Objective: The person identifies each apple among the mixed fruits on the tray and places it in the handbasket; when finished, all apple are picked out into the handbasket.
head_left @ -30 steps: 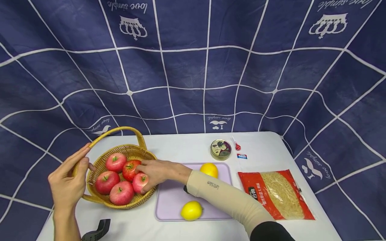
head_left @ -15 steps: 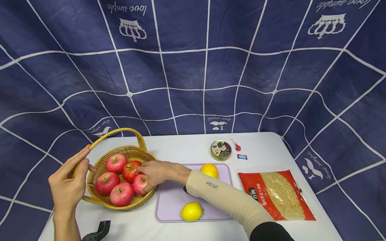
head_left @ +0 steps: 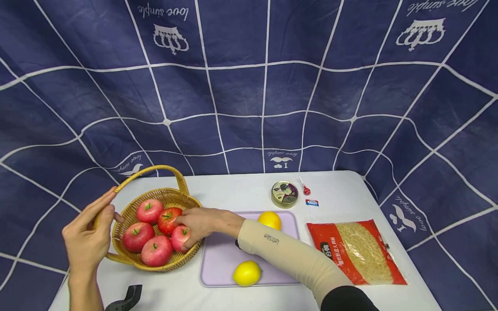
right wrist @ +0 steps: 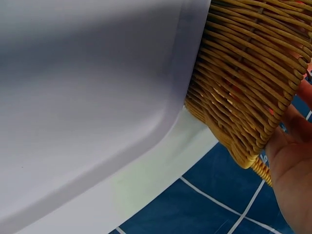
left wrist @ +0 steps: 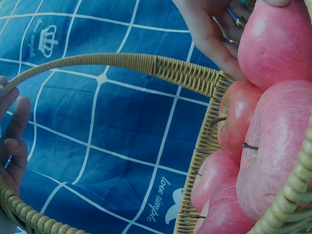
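Note:
On the left of the table stands a wicker basket [head_left: 175, 261] with several red apples [head_left: 155, 250] in it. My left hand [head_left: 87, 233] holds the basket's arched handle [head_left: 149, 168] on its near-left side. Reaching in over the right rim, my right hand [head_left: 204, 222] grips the rightmost apple [head_left: 180, 236], thumb on the near side and fingers on the far side. In the left wrist view, that apple [left wrist: 275, 44] rests against its neighbours. The right wrist view shows the basket's outer wall [right wrist: 243, 83] beside my right hand [right wrist: 292, 170], with the fingertips hidden behind the rim.
A lilac tray [head_left: 221, 263] right of the basket holds a lemon [head_left: 247, 273] and an orange-yellow fruit [head_left: 270, 220]. Behind it are a round tin [head_left: 285, 193], a red lollipop [head_left: 306, 190] and a small blue-red packet [head_left: 312, 202]. A pasta bag [head_left: 358, 252] lies right.
Almost nothing differs. Both hands keep their places on the handle and the apple; the right forearm has shifted very slightly to the left.

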Demonstrator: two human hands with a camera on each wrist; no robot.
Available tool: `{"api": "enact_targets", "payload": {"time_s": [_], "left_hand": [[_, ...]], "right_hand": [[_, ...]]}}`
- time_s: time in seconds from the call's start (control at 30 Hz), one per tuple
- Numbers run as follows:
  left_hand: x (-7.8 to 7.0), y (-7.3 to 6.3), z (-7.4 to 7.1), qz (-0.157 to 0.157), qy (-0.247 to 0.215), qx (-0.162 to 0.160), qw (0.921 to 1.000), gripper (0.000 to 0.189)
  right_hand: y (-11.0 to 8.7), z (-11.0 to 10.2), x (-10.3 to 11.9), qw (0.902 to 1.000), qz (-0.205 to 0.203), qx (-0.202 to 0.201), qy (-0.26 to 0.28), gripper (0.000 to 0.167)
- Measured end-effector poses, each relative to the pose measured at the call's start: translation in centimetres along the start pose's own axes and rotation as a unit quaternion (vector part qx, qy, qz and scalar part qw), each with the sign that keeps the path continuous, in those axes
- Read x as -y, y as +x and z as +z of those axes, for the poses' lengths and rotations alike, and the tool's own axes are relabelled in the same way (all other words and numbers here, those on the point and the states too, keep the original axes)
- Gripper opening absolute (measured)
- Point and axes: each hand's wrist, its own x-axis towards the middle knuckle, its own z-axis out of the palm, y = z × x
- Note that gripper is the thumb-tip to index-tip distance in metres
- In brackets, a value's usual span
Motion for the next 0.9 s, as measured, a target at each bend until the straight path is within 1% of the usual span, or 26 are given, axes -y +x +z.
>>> {"api": "enact_targets", "payload": {"time_s": [0.2, 0.33, 0.47, 0.57, 0.7, 0.9], "left_hand": [[0.02, 0.02, -0.01, -0.003, 0.005, 0.001, 1.0, 0.025], [0.02, 0.03, -0.03, -0.003, 0.002, 0.0, 1.0, 0.025], [-0.02, 0.05, -0.04, -0.002, 0.003, 0.001, 1.0, 0.025], [-0.07, 0.09, -0.03, -0.002, 0.001, 0.0, 1.0, 0.025], [-0.15, 0.11, 0.02, -0.003, 0.002, 0.0, 1.0, 0.025], [-0.16, 0.08, 0.11, -0.002, 0.011, 0.005, 0.9999, 0.025]], "right_hand": [[0.13, 0.03, 0.12, 1.0, -0.002, 0.004, -0.008, 0.06], [0.11, -0.01, 0.1, 1.0, 0.002, 0.005, 0.005, 0.064], [0.08, -0.08, 0.06, 0.9998, -0.001, 0.004, 0.02, 0.063], [0.13, -0.04, 0.1, 0.9999, -0.005, 0.003, 0.008, 0.061], [0.18, 0.16, 0.23, 0.9999, -0.004, 0.002, -0.011, 0.064], [-0.14, 0.27, 0.1, 1.0, -0.006, -0.003, -0.004, 0.065]]}}
